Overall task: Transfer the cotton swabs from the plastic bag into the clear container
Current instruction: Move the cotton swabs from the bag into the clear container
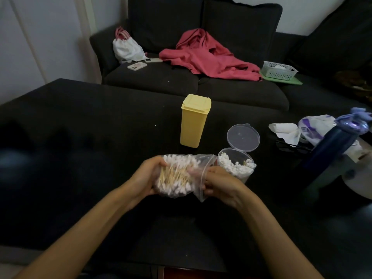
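right hand's fingertips [196, 172] inside plastic bag [201, 178]

Premises: a home living room. Evidence: dark grey fabric corner sofa [193, 85] with back cushions. On its seat lie a crumpled pink garment [205, 57], a white drawstring bag [126, 50], a pale smartphone [136, 66] and a white perforated plastic basket [279, 70].
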Tool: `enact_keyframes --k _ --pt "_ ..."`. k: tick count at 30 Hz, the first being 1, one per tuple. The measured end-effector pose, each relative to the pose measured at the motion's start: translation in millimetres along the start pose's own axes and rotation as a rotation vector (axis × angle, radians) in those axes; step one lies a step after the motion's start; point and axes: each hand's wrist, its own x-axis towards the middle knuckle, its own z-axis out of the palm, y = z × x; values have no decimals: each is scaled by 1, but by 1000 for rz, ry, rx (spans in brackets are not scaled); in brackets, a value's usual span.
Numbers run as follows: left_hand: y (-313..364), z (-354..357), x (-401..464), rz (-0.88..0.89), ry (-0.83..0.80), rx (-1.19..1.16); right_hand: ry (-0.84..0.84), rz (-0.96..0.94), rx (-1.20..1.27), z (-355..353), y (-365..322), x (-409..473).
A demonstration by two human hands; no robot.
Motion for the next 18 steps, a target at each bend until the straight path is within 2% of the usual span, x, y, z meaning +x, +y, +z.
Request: enact_keyframes --k 2,5,8,12,18 --pt "0 -1 2 -38 40 38 26 -9 -68 0 1 0" --pt "1 2 0 -107 17 157 68 -28 -250 3 3 3" --pt "2 2 -3 -93 15 195 76 -34 -341 1 3 4" --pt "1 -3 -4 -52 121 161 149 -22 -385 -3 3 0" --pt "4 -4 -4 -111 103 195 23 -29 -403 -1 1 -4"
